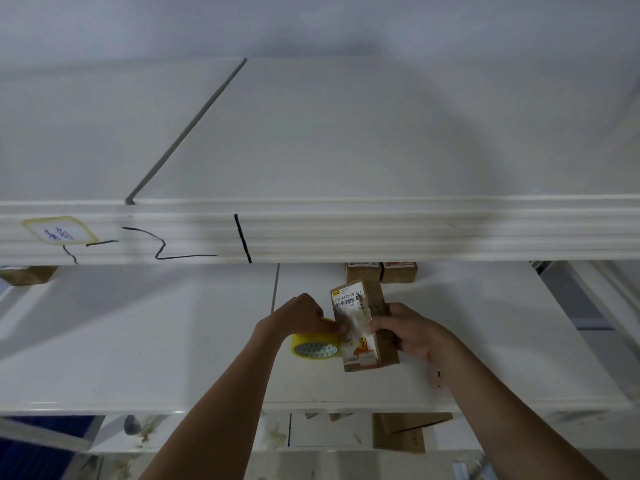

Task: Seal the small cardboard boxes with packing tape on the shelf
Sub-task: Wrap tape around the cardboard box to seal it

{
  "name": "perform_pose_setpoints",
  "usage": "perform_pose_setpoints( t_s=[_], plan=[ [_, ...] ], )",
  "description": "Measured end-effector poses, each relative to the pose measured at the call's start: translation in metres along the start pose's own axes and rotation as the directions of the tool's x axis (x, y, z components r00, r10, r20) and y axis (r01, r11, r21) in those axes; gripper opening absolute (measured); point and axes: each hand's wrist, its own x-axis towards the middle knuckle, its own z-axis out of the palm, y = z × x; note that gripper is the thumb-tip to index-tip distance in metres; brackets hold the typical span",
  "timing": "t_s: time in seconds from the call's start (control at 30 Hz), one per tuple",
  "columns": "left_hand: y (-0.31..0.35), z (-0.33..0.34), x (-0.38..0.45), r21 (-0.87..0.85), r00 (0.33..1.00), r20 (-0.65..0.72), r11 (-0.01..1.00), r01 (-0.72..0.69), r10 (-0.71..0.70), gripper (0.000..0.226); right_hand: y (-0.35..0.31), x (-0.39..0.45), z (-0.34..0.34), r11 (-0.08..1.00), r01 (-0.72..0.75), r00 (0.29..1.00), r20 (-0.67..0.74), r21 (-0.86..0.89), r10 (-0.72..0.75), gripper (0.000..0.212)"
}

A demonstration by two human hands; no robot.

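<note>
White shelf [156, 341] is seen bearing a small cardboard box [363, 330], gripped by the right hand [412, 332], while a yellow tape roll [313, 348] is pinched by the left hand [304, 315].

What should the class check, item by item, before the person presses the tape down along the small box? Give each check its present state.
1. Right hand grips the small cardboard box: ok.
2. Left hand holds the yellow tape roll beside the box: ok.
3. Clear tape stretches from the left fingers across the box's labelled face: ok.
4. Tape lies flat, free of wrinkles: cannot tell, the frame is too blurred.
5. Box flaps fully closed under the tape: cannot tell.
6. Room on the white shelf to set the box down, away from the two boxes at the back: ok.
</note>
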Motion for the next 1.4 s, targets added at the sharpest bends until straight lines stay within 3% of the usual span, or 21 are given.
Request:
perform_pose_setpoints(
  t_s=[0.13,0.27,0.47,0.6,0.73,0.93,1.13,1.4],
  plan=[
    [0.001,-0.003,0.003,0.057,0.999,-0.037,0.998,0.004,-0.002,0.053,-0.001,0.005,0.017,0.993,0.037,0.999,-0.035,0.111,-0.033,0.043],
    [0.000,-0.011,0.005,0.057,0.995,-0.098,0.998,0.003,0.002,0.049,-0.003,0.008,0.033,0.996,0.080,0.990,-0.121,0.025,-0.076,0.043],
    [-0.006,-0.014,-0.001,-0.021,0.997,-0.075,1.000,-0.014,0.013,0.051,-0.004,0.009,0.019,0.999,-0.021,0.970,-0.243,-0.048,0.009,0.034],
    [-0.018,-0.018,-0.005,-0.144,0.995,-0.027,0.984,-0.104,0.101,0.037,-0.006,0.004,0.009,0.998,-0.024,0.971,-0.239,-0.065,0.008,0.034],
    [-0.025,-0.013,-0.004,-0.233,0.995,-0.037,0.968,-0.096,0.089,0.042,-0.009,0.001,0.003,0.994,-0.026,0.973,-0.230,-0.103,0.002,0.032],
    [-0.032,-0.009,-0.005,-0.076,0.988,-0.152,0.997,0.028,-0.039,0.058,-0.007,-0.004,0.002,0.999,-0.012,0.979,-0.201,-0.035,0.004,0.033],
    [-0.034,-0.005,-0.006,-0.050,0.995,-0.058,0.996,0.075,-0.078,0.057,-0.004,-0.005,0.004,1.000,0.006,0.989,-0.150,0.016,-0.004,0.035],
    [-0.027,-0.005,-0.004,-0.180,0.999,-0.037,0.984,0.011,-0.018,0.052,-0.004,-0.006,0.008,0.988,0.047,0.998,-0.049,0.150,-0.040,0.050]
  ],
)
